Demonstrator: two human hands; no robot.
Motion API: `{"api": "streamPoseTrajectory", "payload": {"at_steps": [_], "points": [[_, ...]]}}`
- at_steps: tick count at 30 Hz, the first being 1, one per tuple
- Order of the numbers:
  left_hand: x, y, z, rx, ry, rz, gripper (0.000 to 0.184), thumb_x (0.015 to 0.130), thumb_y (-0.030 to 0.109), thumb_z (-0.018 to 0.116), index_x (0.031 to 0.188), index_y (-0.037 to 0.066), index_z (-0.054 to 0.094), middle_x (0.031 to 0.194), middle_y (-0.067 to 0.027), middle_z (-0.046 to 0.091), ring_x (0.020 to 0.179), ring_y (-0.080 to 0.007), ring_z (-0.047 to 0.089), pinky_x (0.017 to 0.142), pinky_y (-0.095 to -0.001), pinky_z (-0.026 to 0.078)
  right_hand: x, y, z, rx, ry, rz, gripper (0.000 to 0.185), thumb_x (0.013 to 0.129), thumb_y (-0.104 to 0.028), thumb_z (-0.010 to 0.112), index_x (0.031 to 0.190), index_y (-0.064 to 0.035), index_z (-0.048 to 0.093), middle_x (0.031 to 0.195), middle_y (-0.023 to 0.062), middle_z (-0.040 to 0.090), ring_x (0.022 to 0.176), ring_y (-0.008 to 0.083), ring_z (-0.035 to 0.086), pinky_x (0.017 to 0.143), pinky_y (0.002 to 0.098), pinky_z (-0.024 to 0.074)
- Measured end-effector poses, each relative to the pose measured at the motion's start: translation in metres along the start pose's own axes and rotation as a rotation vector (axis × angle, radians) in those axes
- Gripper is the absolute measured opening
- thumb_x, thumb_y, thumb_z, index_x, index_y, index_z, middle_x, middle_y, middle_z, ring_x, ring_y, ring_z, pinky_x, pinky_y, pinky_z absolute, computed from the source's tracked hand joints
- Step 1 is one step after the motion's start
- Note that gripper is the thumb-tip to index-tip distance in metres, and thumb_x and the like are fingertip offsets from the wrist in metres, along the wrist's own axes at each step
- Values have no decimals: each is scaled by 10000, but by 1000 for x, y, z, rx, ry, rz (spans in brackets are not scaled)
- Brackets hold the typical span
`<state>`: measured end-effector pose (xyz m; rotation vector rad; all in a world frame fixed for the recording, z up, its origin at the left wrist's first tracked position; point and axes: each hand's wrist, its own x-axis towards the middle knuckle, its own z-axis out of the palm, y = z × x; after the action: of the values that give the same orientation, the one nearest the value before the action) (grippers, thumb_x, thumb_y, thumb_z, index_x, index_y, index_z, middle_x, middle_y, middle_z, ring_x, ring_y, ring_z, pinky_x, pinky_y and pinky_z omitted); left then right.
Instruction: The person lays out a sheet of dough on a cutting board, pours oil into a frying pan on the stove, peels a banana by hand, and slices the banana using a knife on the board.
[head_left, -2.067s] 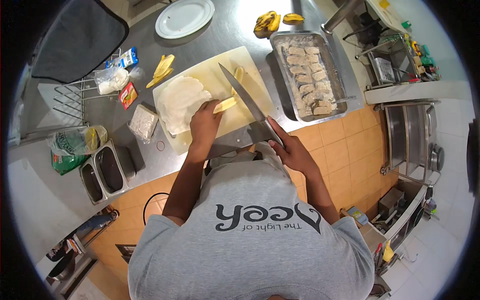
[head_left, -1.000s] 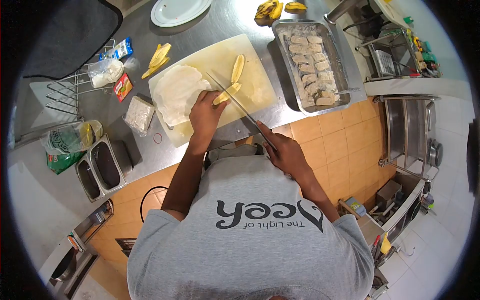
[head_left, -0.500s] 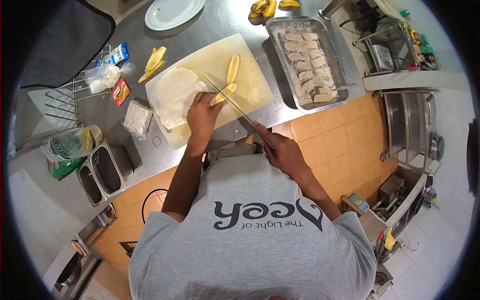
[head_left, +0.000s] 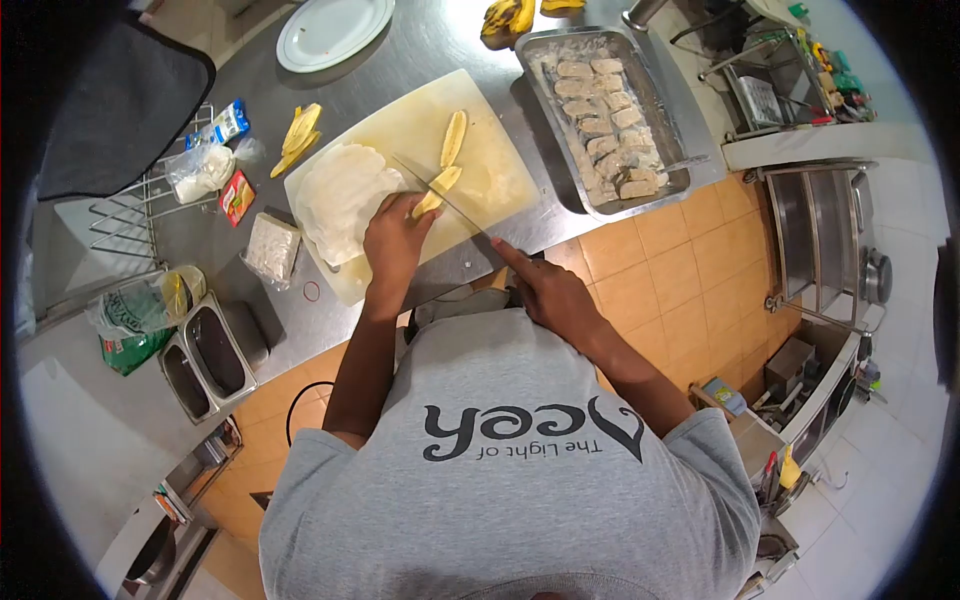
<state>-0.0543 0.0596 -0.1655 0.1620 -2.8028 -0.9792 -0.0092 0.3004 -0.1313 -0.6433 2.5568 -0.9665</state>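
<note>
My left hand point(head_left: 394, 240) is closed on the near end of a peeled banana piece point(head_left: 447, 180), steadying it on the pale cutting board point(head_left: 500, 195). A long knife point(head_left: 465, 216) is gripped in my right hand point(head_left: 555, 295), its index finger stretched toward the blade. The blade slants across the banana piece, its tip pointing up and left; whether it has cut through, I cannot tell. Another peeled banana length point(head_left: 454, 138) lies just beyond. Left of the blade, a stack of thin round white wrappers point(head_left: 345, 195) rests on the board, close to my left hand.
Coated pieces fill much of a metal tray point(head_left: 680, 185) at the right. A white plate point(head_left: 335, 35), unpeeled bananas point(head_left: 510, 18) and banana peel point(head_left: 297, 140) sit farther back. A wrapped white block point(head_left: 272, 248), red packet point(head_left: 236, 197) and rubber band point(head_left: 312, 291) are left.
The whole view has shifted slightly, so the counter items appear a little farther left. My hands, the knife and the banana piece keep nearly the same arrangement.
</note>
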Motion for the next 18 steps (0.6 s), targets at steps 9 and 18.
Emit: {"api": "streamPoseTrajectory", "payload": {"at_steps": [9,18], "points": [[7,-14,-28,-68,68,-188,270,759,161,728,1011,78,678,974,-102,646,824,-289,629,707,-362,488,0,4,-4,144,32,-42,630,862,-103,546,1438,-210,315,854,220,637,711,398,618,636,462,507],[51,-22,7,12,103,41,251,797,131,690,1030,49,645,1001,-123,649,932,-295,628,803,-383,490,-9,12,-21,242,99,-60,641,846,-61,545,1440,-163,325,1113,223,612,763,400,620,697,419,497]]}}
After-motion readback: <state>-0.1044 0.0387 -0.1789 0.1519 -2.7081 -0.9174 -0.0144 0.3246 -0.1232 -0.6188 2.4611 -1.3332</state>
